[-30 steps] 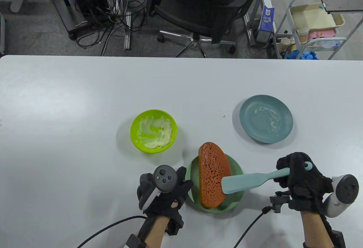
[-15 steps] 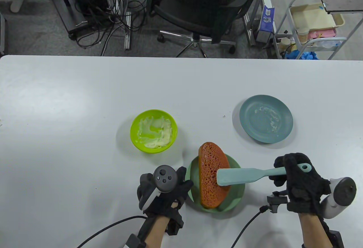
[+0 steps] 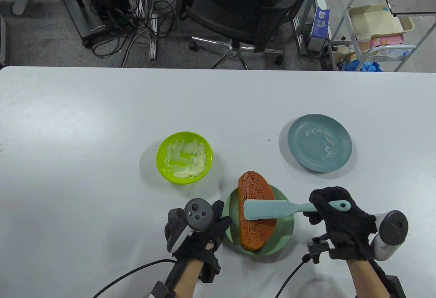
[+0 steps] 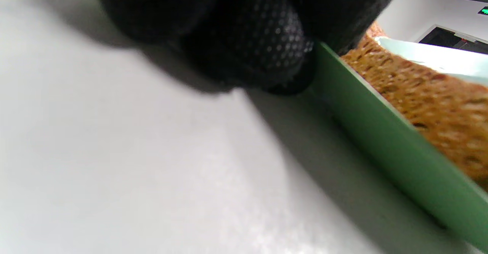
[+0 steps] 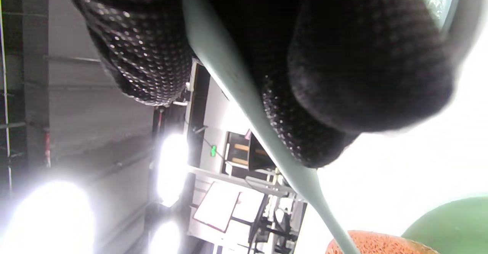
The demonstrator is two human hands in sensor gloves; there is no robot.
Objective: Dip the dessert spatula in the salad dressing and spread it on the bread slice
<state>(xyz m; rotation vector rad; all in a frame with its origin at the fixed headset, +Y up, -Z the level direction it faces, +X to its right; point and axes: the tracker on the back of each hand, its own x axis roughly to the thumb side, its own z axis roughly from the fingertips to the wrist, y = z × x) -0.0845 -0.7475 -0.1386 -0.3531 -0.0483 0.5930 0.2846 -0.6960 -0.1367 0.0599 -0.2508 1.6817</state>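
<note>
A brown bread slice (image 3: 256, 189) lies on a green plate (image 3: 285, 236) near the table's front edge. My right hand (image 3: 335, 216) grips the handle of a light blue dessert spatula (image 3: 269, 208); its blade lies flat across the middle of the bread. The handle also shows in the right wrist view (image 5: 244, 94), with the bread (image 5: 381, 242) below. My left hand (image 3: 196, 230) rests on the table and touches the plate's left rim (image 4: 366, 109); its fingers (image 4: 259, 36) are curled. A lime green bowl (image 3: 162, 168) with pale dressing (image 3: 190, 170) stands left of and behind the plate.
A blue-grey plate (image 3: 296, 141) with smears of dressing sits at the right back. Cables run from both wrists off the table's front edge. An office chair (image 3: 245, 12) and a cart (image 3: 378, 29) stand beyond the far edge.
My right hand has moved left with the spatula; the blade has slid from the bread's right edge across to its left side. The left hand, plate and bowl have not moved.
</note>
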